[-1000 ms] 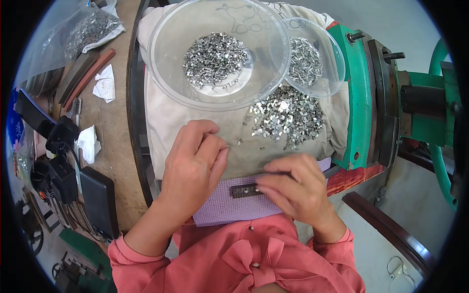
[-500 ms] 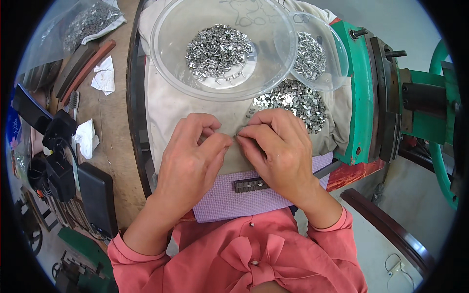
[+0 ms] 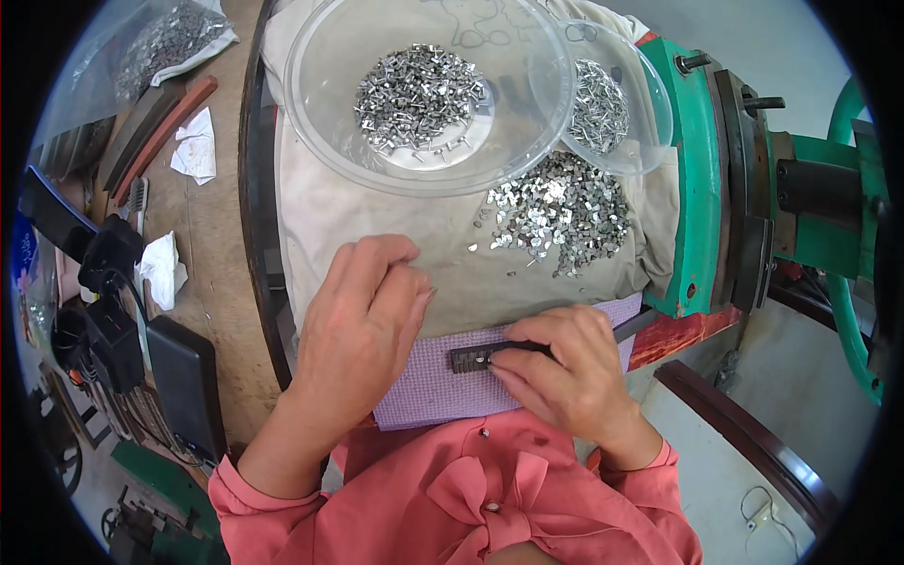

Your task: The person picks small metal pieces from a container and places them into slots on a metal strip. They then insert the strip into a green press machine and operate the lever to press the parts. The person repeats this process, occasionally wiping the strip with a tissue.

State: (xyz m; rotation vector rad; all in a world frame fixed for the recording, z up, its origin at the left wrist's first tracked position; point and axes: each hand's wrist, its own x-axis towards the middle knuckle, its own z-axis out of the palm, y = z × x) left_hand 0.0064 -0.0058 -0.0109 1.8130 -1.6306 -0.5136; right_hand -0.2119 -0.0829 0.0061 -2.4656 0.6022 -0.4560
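My right hand (image 3: 574, 372) is closed over a small black slotted block (image 3: 470, 361) lying on a purple woven cloth. Its index finger rests along the block's far side and the thumb at the slots, where a bright metal bit (image 3: 480, 360) shows. Any small piece between these fingertips is hidden. My left hand (image 3: 363, 315) hovers over the beige cloth (image 3: 452, 226), fingers curled and thumb drawn in. What it holds, if anything, cannot be made out. Beyond the right hand lies a loose pile of small flat metal pieces (image 3: 565, 212).
A large clear bowl (image 3: 315, 141) of small metal parts stands at the back, beside a smaller clear bowl (image 3: 654, 113) of pin-like pieces. Green machine framing (image 3: 683, 207) bounds the right. On the wooden bench (image 3: 217, 273) at left lie paper scraps (image 3: 162, 268) and a black case (image 3: 184, 386).
My right hand has left its place beside the left hand and come down and right onto the slotted block. The metal pile has spread nearer. My left hand has barely moved.
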